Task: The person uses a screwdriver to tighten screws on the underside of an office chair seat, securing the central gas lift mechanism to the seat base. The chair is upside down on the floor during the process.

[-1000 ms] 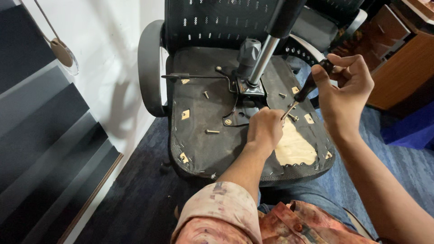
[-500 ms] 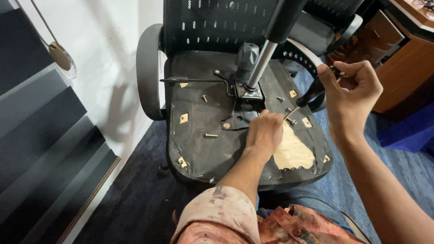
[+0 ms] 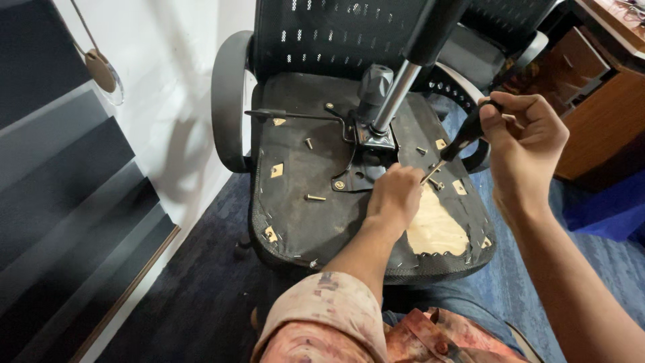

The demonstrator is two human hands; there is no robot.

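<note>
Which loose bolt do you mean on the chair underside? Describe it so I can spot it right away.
Start at the upturned office chair's seat base, black fabric facing up with the chrome gas cylinder rising from its middle. Go left of the left hand to the loose bolt lying flat on the fabric. Unlike the smaller bolt nearer the lever, it lies crosswise, below the tan square patch.

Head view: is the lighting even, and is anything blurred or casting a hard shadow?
Head view: sharp overall, wide-angle bend at the edges; the armrest casts a soft shadow on the white wall; the gas cylinder shows a bright glint; left hand, right hand and screwdriver show no motion blur.
</note>
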